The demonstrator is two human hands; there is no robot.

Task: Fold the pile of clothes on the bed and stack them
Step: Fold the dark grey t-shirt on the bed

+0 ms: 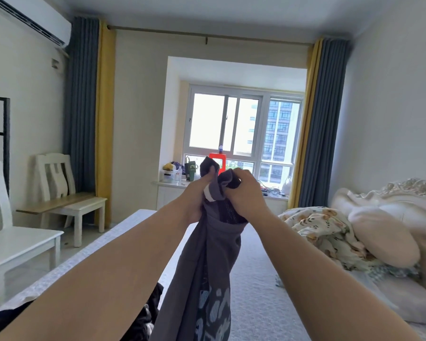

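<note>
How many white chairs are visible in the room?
2. One white chair stands against the left wall beside the curtain. The other white chair is nearer, at the left edge, partly cut off. More may be out of frame.

I stand in a home bedroom: bed (256,279) at six o'clock, padded headboard (391,203) at three, curtained window (244,129) at twelve, air conditioner (35,20) at ten.

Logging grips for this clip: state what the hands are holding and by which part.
Both the left hand and the right hand grip the grey garment by its bunched top edge, held up at arm's length; the rest hangs down toward the bed.
</note>
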